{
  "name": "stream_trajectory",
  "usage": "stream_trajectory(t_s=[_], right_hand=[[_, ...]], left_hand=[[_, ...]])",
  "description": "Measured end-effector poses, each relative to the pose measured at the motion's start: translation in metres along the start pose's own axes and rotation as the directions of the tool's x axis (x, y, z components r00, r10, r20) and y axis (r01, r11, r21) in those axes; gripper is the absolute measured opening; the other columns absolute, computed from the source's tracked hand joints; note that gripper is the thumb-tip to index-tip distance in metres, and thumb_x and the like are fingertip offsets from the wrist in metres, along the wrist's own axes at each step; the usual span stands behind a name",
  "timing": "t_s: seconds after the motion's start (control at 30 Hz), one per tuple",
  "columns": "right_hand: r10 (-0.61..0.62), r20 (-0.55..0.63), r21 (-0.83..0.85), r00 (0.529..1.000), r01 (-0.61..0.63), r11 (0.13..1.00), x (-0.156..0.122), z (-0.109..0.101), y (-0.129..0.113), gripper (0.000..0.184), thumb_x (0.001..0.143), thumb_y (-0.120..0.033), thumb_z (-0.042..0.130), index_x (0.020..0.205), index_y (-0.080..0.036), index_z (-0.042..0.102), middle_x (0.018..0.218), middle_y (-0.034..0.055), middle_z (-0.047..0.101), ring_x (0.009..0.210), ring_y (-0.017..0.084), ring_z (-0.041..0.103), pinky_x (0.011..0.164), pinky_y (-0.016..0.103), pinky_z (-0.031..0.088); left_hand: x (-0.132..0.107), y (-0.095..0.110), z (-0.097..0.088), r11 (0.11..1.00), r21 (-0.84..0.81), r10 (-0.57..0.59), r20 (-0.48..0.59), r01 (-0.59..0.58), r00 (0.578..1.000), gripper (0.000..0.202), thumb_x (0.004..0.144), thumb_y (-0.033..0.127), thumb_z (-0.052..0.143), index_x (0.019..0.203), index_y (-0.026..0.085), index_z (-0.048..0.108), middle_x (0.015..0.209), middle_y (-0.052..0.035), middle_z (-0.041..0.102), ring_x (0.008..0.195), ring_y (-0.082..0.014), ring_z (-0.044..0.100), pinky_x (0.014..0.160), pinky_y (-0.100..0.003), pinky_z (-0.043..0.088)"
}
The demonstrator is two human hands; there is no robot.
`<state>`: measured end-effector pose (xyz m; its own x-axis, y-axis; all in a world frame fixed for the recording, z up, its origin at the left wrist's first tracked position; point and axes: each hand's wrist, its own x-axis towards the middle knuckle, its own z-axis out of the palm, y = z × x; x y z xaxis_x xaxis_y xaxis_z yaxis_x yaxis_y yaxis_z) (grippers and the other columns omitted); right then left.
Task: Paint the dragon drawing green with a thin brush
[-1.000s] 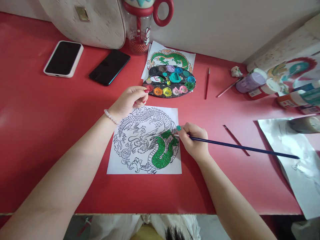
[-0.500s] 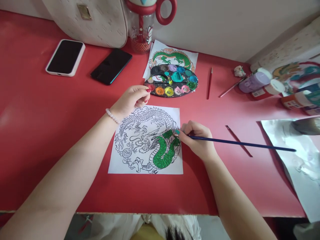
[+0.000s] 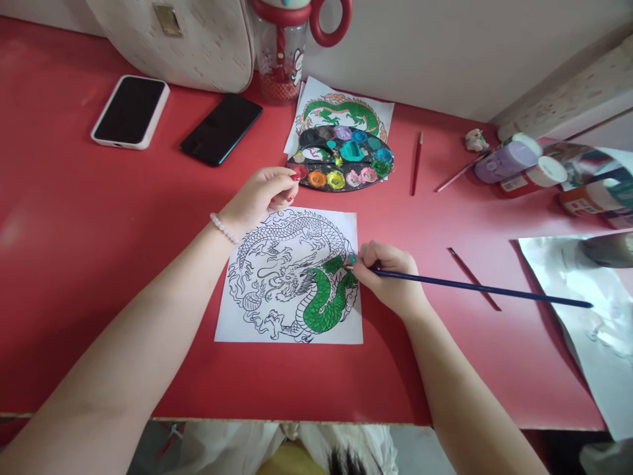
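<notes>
My right hand (image 3: pixel 390 270) is closed round a long blue paintbrush (image 3: pixel 484 288), whose handle points right. The brush's front end is by the green-painted part of a dragon line drawing (image 3: pixel 262 254) on white paper. Green covers the lower right coils of the dragon; the other parts shown are black outline on white. My left hand (image 3: pixel 271 188) has its fingers curled together above the drawing's top edge. Its red-nailed thumb meets or overlaps the left edge of the paint palette (image 3: pixel 341 161); whether anything is pinched in the fingers is hidden.
A coloured dragon picture (image 3: pixel 386 113) lies partly under the palette. Two phones (image 3: pixel 221 130), a white bag (image 3: pixel 208 53) and a clear cup (image 3: pixel 281 63) stand at the back left. Thin brushes (image 3: pixel 417 165), paint jars (image 3: pixel 509 158) and a silvery sheet (image 3: pixel 568 297) are on the right.
The blue brush's rear end has dipped slightly and shifted right as my right hand moved a little. My left hand and the drawing keep about the same place.
</notes>
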<state>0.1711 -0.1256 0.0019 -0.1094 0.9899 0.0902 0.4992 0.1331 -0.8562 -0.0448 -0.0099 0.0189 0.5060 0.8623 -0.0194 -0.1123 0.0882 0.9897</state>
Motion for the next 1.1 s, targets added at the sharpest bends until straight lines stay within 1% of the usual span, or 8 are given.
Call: stream_trajectory(t_s=[0.13, 0.33, 0.47, 0.57, 0.67, 0.87, 1.0, 1.1], right_hand=[[-0.010, -0.008, 0.008, 1.000, 0.010, 1.000, -0.0003, -0.0003, -0.0006, 0.031, 0.073, -0.012, 0.053, 0.056, -0.020, 0.027, 0.053, -0.0059, 0.028, 0.050, 0.006, 0.025, 0.047, 0.023, 0.022], [-0.014, -0.003, -0.021, 1.000, 0.014, 1.000, -0.0001, -0.0003, -0.0006, 0.032, 0.070, -0.008, 0.051, 0.056, -0.020, 0.025, 0.053, -0.0064, 0.025, 0.050, 0.006, 0.023, 0.046, 0.023, 0.021], [-0.017, -0.014, 0.003, 1.000, 0.017, 1.000, 0.0002, -0.0005, -0.0008, 0.031, 0.071, -0.010, 0.051, 0.056, -0.020, 0.026, 0.053, -0.0062, 0.027, 0.049, 0.006, 0.024, 0.046, 0.023, 0.021], [-0.016, -0.009, -0.015, 1.000, 0.016, 1.000, 0.0003, -0.0001, -0.0011, 0.031, 0.072, -0.011, 0.052, 0.056, -0.020, 0.026, 0.053, -0.0062, 0.027, 0.049, 0.005, 0.024, 0.046, 0.023, 0.021], [-0.015, -0.001, -0.031, 1.000, 0.015, 0.999, 0.0003, 0.0002, -0.0010, 0.032, 0.070, -0.009, 0.051, 0.056, -0.020, 0.024, 0.053, -0.0062, 0.026, 0.049, 0.006, 0.024, 0.046, 0.023, 0.021], [-0.032, -0.001, 0.017, 0.999, 0.032, 0.999, -0.0002, -0.0012, -0.0021, 0.031, 0.071, -0.009, 0.051, 0.056, -0.020, 0.026, 0.053, -0.0061, 0.026, 0.050, 0.006, 0.024, 0.047, 0.023, 0.021], [-0.037, 0.008, -0.019, 0.999, 0.037, 0.999, -0.0008, -0.0010, -0.0026, 0.032, 0.072, -0.010, 0.051, 0.056, -0.020, 0.024, 0.053, -0.0062, 0.025, 0.050, 0.006, 0.023, 0.047, 0.023, 0.021], [-0.036, -0.013, -0.056, 0.999, 0.035, 0.998, -0.0006, -0.0003, -0.0023, 0.032, 0.070, -0.008, 0.050, 0.056, -0.020, 0.024, 0.053, -0.0063, 0.024, 0.050, 0.006, 0.022, 0.047, 0.023, 0.020]], left_hand=[[-0.0001, -0.0005, -0.0004, 1.000, -0.002, 0.005, 0.007, -0.005, 1.000, 0.028, 0.079, 0.017, 0.040, 0.051, 0.015, 0.037, 0.046, 0.0058, 0.022, 0.040, -0.0007, 0.023, 0.042, -0.018, 0.019], [0.0003, -0.0027, -0.0019, 1.000, -0.023, 0.018, 0.028, -0.018, 0.999, 0.028, 0.080, 0.017, 0.042, 0.052, 0.015, 0.038, 0.045, 0.0059, 0.024, 0.040, -0.0009, 0.024, 0.042, -0.018, 0.020], [0.0004, -0.0027, -0.0017, 1.000, -0.027, 0.015, 0.023, -0.014, 1.000, 0.030, 0.081, 0.016, 0.041, 0.052, 0.015, 0.038, 0.046, 0.0060, 0.023, 0.039, -0.0004, 0.024, 0.041, -0.017, 0.020], [0.0003, -0.0019, -0.0010, 1.000, -0.022, 0.008, 0.018, -0.008, 1.000, 0.030, 0.081, 0.016, 0.039, 0.051, 0.015, 0.038, 0.046, 0.0060, 0.023, 0.039, -0.0003, 0.024, 0.041, -0.017, 0.020], [0.0001, -0.0013, -0.0006, 1.000, -0.023, 0.012, 0.016, -0.012, 1.000, 0.030, 0.081, 0.016, 0.040, 0.051, 0.015, 0.038, 0.046, 0.0061, 0.023, 0.039, -0.0005, 0.023, 0.041, -0.018, 0.020], [0.0003, -0.0022, -0.0014, 1.000, 0.001, 0.000, 0.005, 0.000, 1.000, 0.029, 0.080, 0.018, 0.042, 0.051, 0.015, 0.038, 0.046, 0.0060, 0.023, 0.040, -0.0011, 0.023, 0.041, -0.018, 0.020], [0.0003, -0.0027, -0.0018, 1.000, 0.008, 0.011, 0.009, -0.011, 1.000, 0.029, 0.080, 0.019, 0.043, 0.052, 0.015, 0.038, 0.047, 0.0062, 0.022, 0.040, -0.0010, 0.023, 0.041, -0.018, 0.021], [0.0002, -0.0026, -0.0017, 1.000, 0.003, 0.017, 0.012, -0.017, 1.000, 0.029, 0.080, 0.019, 0.043, 0.052, 0.015, 0.038, 0.046, 0.0059, 0.023, 0.039, -0.0010, 0.024, 0.041, -0.018, 0.022]])
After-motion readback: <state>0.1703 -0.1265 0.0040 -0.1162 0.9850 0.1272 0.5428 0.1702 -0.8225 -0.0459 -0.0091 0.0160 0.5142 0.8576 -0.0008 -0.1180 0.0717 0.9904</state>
